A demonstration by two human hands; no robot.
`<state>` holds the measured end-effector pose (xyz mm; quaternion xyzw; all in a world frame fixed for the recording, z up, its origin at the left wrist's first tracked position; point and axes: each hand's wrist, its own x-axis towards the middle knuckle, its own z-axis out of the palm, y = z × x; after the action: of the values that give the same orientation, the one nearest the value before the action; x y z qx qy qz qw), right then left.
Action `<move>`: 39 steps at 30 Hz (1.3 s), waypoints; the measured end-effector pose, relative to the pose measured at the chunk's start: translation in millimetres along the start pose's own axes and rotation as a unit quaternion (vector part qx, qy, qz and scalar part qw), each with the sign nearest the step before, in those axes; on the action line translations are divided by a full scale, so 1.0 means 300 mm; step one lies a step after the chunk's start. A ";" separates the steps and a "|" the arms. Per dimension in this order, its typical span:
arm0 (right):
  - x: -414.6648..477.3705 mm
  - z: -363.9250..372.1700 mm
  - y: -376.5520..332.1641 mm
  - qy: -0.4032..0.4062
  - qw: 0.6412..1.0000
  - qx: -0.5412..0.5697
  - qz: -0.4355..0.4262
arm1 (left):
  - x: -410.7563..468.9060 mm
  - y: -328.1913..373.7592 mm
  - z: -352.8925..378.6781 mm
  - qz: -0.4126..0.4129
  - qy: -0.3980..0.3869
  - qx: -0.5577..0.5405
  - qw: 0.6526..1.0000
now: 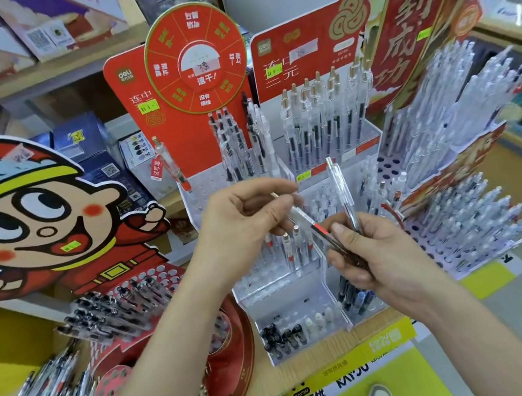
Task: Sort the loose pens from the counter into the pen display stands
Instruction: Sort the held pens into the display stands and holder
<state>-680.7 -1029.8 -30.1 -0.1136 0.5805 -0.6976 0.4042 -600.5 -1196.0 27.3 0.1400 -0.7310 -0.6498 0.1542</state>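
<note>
Pen slants down-right, left grip pinching its top, right grip clasping its tip plus clear pen; stands ahead

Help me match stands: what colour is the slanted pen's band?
Red, on the slanted pen; head view shows it.

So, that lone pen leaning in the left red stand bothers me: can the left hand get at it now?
Probably: nothing stands between the left hand and the leaning pen. But its fingers pinch a red-banded pen, so gripping looks awkward. The right hand holds pens too.
</note>
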 end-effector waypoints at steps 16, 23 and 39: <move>-0.019 -0.074 -0.024 0.034 0.997 -0.059 -0.030 | 0.031 -0.038 -0.057 0.148 0.159 0.242 0.946; -0.019 -0.065 -0.039 0.031 0.999 -0.030 -0.019 | 0.057 -0.104 -0.016 0.164 0.041 0.383 0.908; 0.001 -0.082 -0.010 0.009 1.000 0.003 -0.015 | 0.093 -0.144 -0.006 0.160 0.009 0.425 0.891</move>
<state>-697.7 -1012.4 -34.8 -0.1147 0.5805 -0.7062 0.3887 -625.2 -1214.1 -14.1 0.0789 -0.9484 -0.2425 0.1885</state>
